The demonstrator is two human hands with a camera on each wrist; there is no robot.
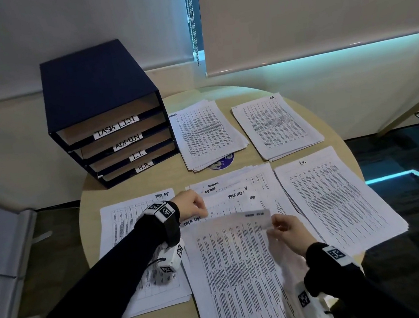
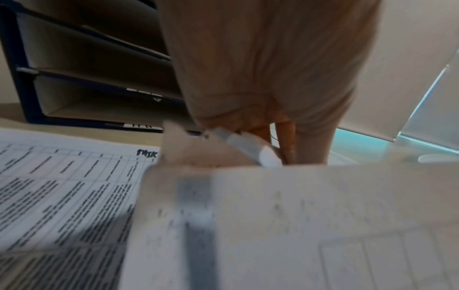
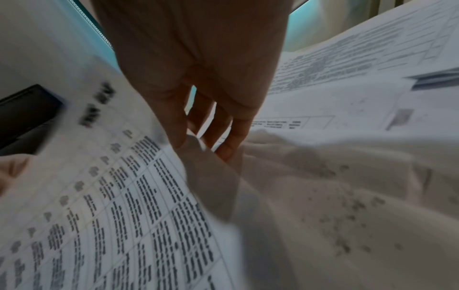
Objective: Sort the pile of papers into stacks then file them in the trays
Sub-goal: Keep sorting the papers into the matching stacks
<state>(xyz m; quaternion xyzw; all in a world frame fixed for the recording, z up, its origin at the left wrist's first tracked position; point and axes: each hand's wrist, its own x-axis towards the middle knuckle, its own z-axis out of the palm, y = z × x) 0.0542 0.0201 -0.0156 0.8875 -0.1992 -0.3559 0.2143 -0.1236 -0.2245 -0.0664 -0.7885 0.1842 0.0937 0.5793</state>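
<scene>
Reading trays (image 1: pixel 107 113): TASK LIST, ADMIN, I.T., H.R.

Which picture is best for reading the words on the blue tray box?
The head view: all four labels on the tray box read clearly. The left wrist view shows only its lower trays, labels blurred. The right wrist view catches just a dark blurred corner.

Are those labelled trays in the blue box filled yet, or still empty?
Empty, as far as shown. The four trays of the blue organizer show only bare brown cardboard in the head view, and the papers still lie in stacks on the table. Their backs are hidden.
</scene>
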